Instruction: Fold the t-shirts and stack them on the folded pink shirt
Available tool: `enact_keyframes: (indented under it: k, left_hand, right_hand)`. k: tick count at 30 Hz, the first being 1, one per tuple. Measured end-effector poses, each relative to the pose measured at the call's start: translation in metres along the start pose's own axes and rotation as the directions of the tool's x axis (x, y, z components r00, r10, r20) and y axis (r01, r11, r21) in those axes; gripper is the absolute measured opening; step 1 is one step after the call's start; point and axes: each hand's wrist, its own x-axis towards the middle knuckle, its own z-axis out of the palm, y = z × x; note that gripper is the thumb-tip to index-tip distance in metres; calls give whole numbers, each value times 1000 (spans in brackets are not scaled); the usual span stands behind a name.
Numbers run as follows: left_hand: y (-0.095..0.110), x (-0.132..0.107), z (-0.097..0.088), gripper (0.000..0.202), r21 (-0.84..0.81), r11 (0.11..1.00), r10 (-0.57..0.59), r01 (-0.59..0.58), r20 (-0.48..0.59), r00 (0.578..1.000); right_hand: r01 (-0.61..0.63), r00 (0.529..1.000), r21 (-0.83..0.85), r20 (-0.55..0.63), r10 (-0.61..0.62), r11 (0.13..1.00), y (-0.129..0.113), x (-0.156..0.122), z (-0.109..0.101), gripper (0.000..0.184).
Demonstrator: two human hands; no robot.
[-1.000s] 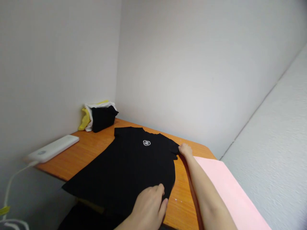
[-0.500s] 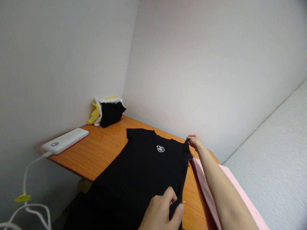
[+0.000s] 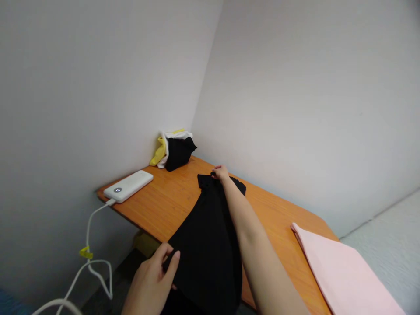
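A black T-shirt (image 3: 210, 236) lies on the wooden table (image 3: 278, 205), folded lengthwise, with its lower part hanging over the front edge. My right hand (image 3: 220, 172) is at the far end, closed on the shirt near its shoulder. Close to me, my left hand (image 3: 157, 275) pinches the shirt's left edge between thumb and fingers. The printed badge on the chest is out of sight under the fold. My right forearm covers part of the shirt's right side.
A white power bank (image 3: 129, 186) with a plugged-in cable (image 3: 88, 227) sits at the table's left edge. Bunched black, white and yellow clothes (image 3: 179, 151) rest in the back corner by the walls. Folded pink cloth (image 3: 344, 267) lies on the right.
Both hands have moved left, carrying the shirt's right side over onto its left side. The badge has become hidden. The camera view has shifted right.
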Motion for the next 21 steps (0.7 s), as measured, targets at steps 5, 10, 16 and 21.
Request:
enact_keyframes:
  k: [5,10,16,21]
  left_hand:
    - [-12,1,-3,33,52,999,-15,9,104,994]
    - [-13,0,-14,34,246,964,109,-102,-13,994]
    - [-29,3,-21,40,261,960,158,-104,-195,968]
    - [-34,3,-9,41,92,995,46,-38,-93,995]
  right_hand:
    - [-2,1000,-103,-27,-1,995,10,-3,22,29]
    - [112,994,-206,26,-109,972,-1,0,19,27]
    - [202,979,-438,59,-196,876,30,-31,-4,34]
    - [212,977,-586,147,-155,782,63,-63,-1,60]
